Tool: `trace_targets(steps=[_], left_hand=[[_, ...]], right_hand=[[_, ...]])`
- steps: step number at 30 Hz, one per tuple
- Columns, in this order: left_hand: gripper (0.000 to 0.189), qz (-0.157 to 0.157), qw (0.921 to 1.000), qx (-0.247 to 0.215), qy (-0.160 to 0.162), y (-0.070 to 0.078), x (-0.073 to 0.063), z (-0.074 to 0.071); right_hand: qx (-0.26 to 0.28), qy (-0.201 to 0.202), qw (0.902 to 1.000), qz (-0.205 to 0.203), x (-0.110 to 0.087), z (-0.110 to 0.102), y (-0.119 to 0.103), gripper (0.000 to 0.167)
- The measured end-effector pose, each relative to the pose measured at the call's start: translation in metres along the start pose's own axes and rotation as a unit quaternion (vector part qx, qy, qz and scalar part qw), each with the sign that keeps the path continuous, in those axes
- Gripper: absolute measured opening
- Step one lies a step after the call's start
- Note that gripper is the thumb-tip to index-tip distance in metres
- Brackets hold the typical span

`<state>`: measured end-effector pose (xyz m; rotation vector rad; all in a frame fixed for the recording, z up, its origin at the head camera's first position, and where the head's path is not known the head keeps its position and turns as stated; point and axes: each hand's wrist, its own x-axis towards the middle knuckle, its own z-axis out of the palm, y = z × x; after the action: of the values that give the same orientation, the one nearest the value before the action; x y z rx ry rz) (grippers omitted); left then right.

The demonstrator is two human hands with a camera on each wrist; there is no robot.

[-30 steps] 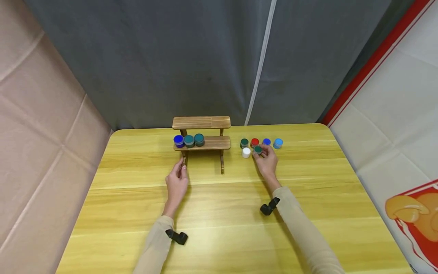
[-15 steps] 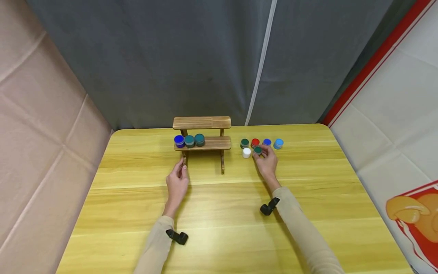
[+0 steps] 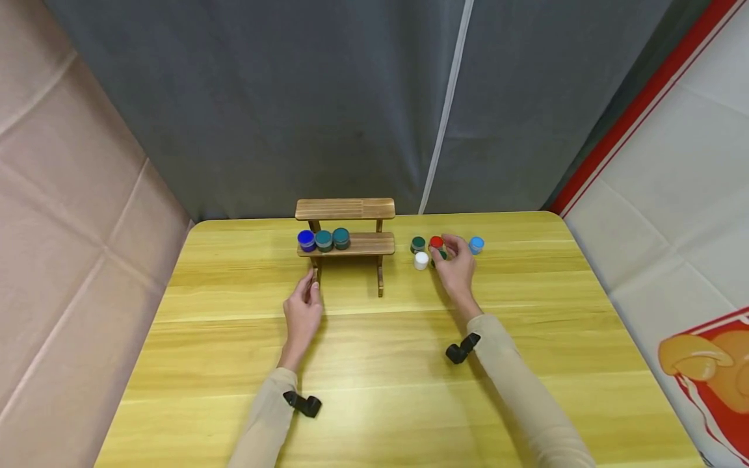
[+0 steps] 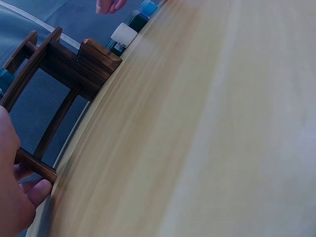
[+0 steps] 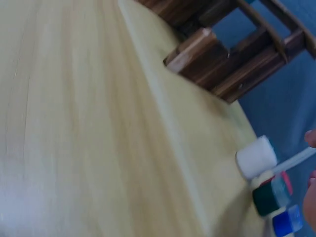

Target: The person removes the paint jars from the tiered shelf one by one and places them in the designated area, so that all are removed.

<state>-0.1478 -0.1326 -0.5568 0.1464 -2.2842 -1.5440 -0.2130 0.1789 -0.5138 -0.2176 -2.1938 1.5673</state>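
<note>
My left hand [image 3: 303, 312] pinches the left front leg of a small two-tier wooden display rack [image 3: 371, 244]; the left wrist view shows its fingers around the foot. On the rack's lower tier stand a blue-lidded paint jar [image 3: 306, 240] and two teal-lidded jars [image 3: 332, 240]. My right hand [image 3: 458, 268] hovers over the loose jars, thumb and fingertips apart, with nothing seen between them. Below it is a green-lidded jar [image 3: 441, 256], partly covered. Close by are a red-lidded jar [image 3: 436, 242], a white jar [image 3: 420, 261] and a dark green-lidded jar [image 3: 418, 244].
A light blue-lidded jar [image 3: 476, 245] stands right of the hand. Another blue jar [image 5: 288, 221] shows in the right wrist view but is hidden in the head view. The wooden table [image 3: 374, 383] ends at a grey curtain [image 3: 263, 130] behind the rack.
My right hand has let go of the green-lidded jar and risen slightly toward the back, now covering the blue-lidded jar in the head view. The left hand and rack stay put.
</note>
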Motion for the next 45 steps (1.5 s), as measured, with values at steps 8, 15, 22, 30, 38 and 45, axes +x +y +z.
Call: trace_targets(steps=[8, 15, 22, 30, 38, 45], left_hand=[[0.037, -0.003, 1.0, -0.002, -0.002, 0.0, 0.0, -0.001], [0.037, -0.008, 0.9999, -0.005, -0.005, 0.001, 0.0, 0.0], [0.037, -0.008, 1.0, 0.0, 0.0, 0.001, 0.001, 0.0], [0.037, -0.007, 1.0, 0.002, -0.005, 0.001, 0.0, -0.001], [0.038, -0.009, 0.9999, -0.002, -0.007, 0.0, 0.0, 0.0], [0.038, -0.011, 0.9999, -0.002, -0.006, -0.001, 0.001, -0.001]], right_hand=[[0.058, -0.021, 0.998, -0.015, -0.003, 0.009, -0.03, 0.04], [0.081, -0.045, 0.9952, -0.031, -0.005, 0.015, -0.049, 0.038], [0.099, -0.08, 0.9911, -0.038, -0.012, 0.025, -0.067, 0.039], [0.112, -0.104, 0.9872, -0.045, -0.02, 0.04, -0.078, 0.041], [0.127, -0.116, 0.984, -0.046, -0.025, 0.055, -0.087, 0.043], [0.151, -0.14, 0.9777, -0.04, -0.03, 0.066, -0.091, 0.044]])
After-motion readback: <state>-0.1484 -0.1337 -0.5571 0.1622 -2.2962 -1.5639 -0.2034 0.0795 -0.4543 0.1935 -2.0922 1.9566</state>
